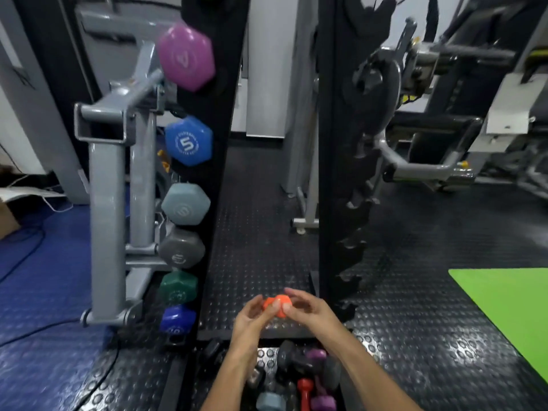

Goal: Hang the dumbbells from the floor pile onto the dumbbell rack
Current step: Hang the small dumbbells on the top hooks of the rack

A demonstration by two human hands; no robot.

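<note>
The orange dumbbell (277,305) sits pinched between the curled fingers of the left hand (252,317) and right hand (308,311), above the floor pile (296,378); best kept level while lowered into a free notch of the dumbbell rack (347,253), whose left side already carries six.

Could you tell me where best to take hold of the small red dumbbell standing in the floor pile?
Probably by the narrow handle of the red dumbbell, coming from above: it stands roughly upright, its top head free, while other dumbbells crowd its sides.
</note>
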